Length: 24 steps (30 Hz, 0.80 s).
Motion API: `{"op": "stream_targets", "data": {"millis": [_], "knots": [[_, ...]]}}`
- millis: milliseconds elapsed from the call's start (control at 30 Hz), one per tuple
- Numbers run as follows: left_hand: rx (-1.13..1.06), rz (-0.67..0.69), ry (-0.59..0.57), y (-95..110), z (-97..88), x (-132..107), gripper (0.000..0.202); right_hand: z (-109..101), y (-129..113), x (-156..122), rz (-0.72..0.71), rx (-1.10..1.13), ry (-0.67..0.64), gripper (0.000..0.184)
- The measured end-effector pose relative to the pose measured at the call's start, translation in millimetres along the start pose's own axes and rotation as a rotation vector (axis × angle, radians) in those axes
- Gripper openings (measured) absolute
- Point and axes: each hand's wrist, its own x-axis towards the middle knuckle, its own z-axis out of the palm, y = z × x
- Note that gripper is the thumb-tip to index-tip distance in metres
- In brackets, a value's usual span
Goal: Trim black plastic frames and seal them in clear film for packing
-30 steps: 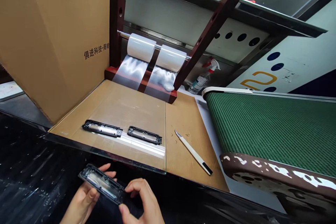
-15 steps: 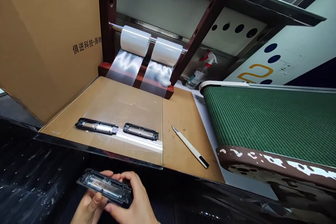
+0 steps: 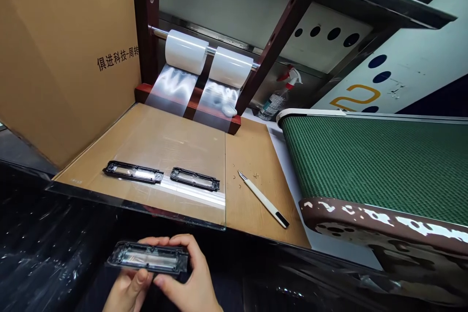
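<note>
On the cardboard panel [image 3: 69,58] I read "俱进科技-周转". My left hand [image 3: 127,292] and right hand [image 3: 188,275] grip a black plastic frame [image 3: 148,257], now level rather than tilted as earlier, over the dark surface [image 3: 44,253], near two more black frames [image 3: 132,172] on the glass sheet [image 3: 164,141].

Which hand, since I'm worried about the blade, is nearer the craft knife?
The right hand is nearer: it grips the black plastic frame at its right end, below and left of the craft knife. The left hand is farther left, under the frame.

A utility knife [image 3: 263,200] lies near the green conveyor belt [image 3: 365,161], below two white film rolls [image 3: 186,51].
</note>
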Motion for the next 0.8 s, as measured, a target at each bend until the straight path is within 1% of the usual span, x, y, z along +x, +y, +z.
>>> {"op": "stream_targets", "data": {"millis": [67, 167, 267, 333, 367, 400, 500, 533, 600, 667, 800], "knots": [[0.062, 0.024, -0.02, 0, -1.5, 1, 0.054, -1, -1, -1, -0.005, 0.014, -0.007, 0.044], [0.116, 0.031, -0.051, 0, -10.9, 5, 0.055, -5, -5, -1, 0.028, 0.037, -0.038, 0.045], [0.189, 0.069, -0.046, 7, -23.7, 11, 0.066, -12, -6, -1, 0.097, 0.076, 0.005, 0.05], [0.255, 0.133, -0.039, 15, -28.8, 15, 0.071, -16, -5, -1, 0.134, 0.092, 0.058, 0.052], [0.279, 0.175, -0.032, 20, -29.5, 16, 0.067, -18, -5, -1, 0.154, 0.101, 0.072, 0.053], [0.298, 0.215, -0.025, 24, -29.1, 17, 0.059, -19, -4, -1, 0.176, 0.115, 0.077, 0.053], [0.378, 0.318, -0.012, 32, -23.7, 16, 0.027, -19, 1, 0, 0.241, 0.178, 0.099, 0.055], [0.422, 0.343, -0.015, 33, -21.7, 15, 0.024, -19, 4, 0, 0.248, 0.194, 0.122, 0.055], [0.51, 0.372, -0.022, 33, -19.2, 14, 0.027, -18, 12, -1, 0.246, 0.207, 0.168, 0.055], [0.552, 0.373, -0.027, 32, -19.2, 14, 0.028, -18, 18, -3, 0.225, 0.204, 0.178, 0.054], [0.556, 0.365, -0.039, 30, -21.5, 15, 0.026, -20, 17, -5, 0.176, 0.202, 0.096, 0.053]]}}
